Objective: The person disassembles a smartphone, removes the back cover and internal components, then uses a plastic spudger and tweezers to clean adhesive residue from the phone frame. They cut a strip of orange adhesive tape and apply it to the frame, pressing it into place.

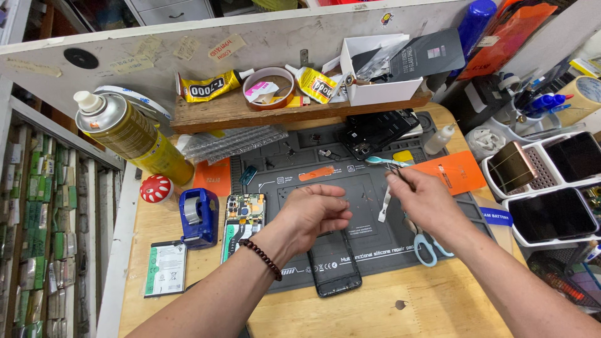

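At a crowded wooden desk [188,294], a gold spray can [134,134] leans at far left above a loose phone battery [165,268] and a blue tape dispenser [199,217], all parked off the grey silicone repair mat [375,241], seemingly to leave it free for small parts. An opened phone [243,220] lies with its circuit boards exposed at the mat's left edge, and a dark phone frame [335,268] lies near the mat's front edge, just below the left hand [313,216], which hovers half-curled, fingers loosely bent and holding nothing visible. The right hand [421,197] pinches tweezers [387,162], from which a thin white flex strip [385,206] dangles over the mat's centre; blue-handled scissors [429,244] rest beneath the wrist. On the far wooden shelf [250,112], glue tubes [206,86] flank a tape roll [269,87], and a white cardboard box [382,87] holds dark packaging. At right, white slotted racks [551,181] stand phone screens upright, apart from each other.
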